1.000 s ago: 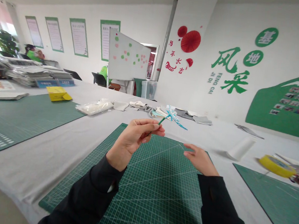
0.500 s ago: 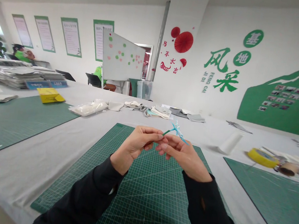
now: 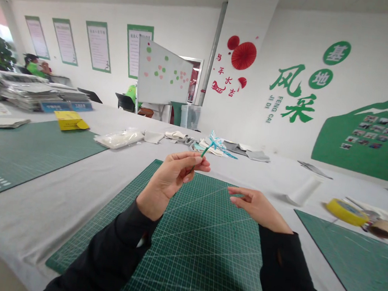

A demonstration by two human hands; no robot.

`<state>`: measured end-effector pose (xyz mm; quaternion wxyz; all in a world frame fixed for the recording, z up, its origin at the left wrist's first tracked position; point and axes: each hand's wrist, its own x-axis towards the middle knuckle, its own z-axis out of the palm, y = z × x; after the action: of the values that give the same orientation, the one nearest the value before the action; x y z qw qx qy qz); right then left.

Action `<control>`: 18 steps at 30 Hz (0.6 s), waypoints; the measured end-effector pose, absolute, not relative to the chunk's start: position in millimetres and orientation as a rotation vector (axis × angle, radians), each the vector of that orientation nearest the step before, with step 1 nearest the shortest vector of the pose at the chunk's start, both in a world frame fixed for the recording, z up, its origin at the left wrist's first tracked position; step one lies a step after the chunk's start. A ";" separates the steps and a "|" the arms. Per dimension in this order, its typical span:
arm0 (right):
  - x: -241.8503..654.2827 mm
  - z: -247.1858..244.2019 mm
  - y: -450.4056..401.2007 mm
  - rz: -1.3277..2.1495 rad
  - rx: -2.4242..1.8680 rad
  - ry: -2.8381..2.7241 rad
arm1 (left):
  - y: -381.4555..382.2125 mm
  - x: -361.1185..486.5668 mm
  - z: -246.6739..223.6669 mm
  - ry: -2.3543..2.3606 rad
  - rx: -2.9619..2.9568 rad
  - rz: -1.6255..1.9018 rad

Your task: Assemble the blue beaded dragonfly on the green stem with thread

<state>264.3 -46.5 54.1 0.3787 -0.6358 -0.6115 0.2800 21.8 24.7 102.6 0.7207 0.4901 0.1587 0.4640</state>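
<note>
Head view: the green stem (image 3: 205,152) of a beaded blue ornament (image 3: 216,141) is gripped between the thumb and fingers of the left hand (image 3: 168,179), near the centre of the frame. The right hand (image 3: 259,209) is held apart, right of centre, with its fingers partly bent; whether a fine strand is pinched at its fingertips cannot be told. For good handwork on the stem, the hold is best taken on the green part alone, so that the beads are not pressed or bent. Pressure should be firm enough to prevent turning, yet light enough to avoid kinking. If a strand is in use, it should be kept evenly taut and guided close to the stem, clear of the blue loops. The ornament is located above the left hand's fingertips, tilted toward the upper right, and is positioned up and to the left of the right hand. Both hands are raised over the green cutting mat (image 3: 198,242), which extends across the lower centre of the frame; a yellow tape roll (image 3: 347,212) is placed at the right.
</note>
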 end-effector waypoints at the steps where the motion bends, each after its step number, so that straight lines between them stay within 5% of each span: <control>1: 267.7 56.9 -49.8 0.679 -1.648 -1.446 | 24.2 21.9 102.8 0.361 1.087 1.009; 13: 200.1 107.5 -68.8 1.028 -1.257 -1.437 | 13.2 39.0 91.8 0.386 1.231 0.915; 18: 196.6 102.6 -62.7 0.786 -1.352 -1.544 | 14.8 40.9 90.6 0.398 1.218 0.926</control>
<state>196.6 -62.7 102.6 0.4548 -0.5478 -0.6258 0.3185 40.9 14.8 90.6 0.7037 0.5475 0.1787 0.4161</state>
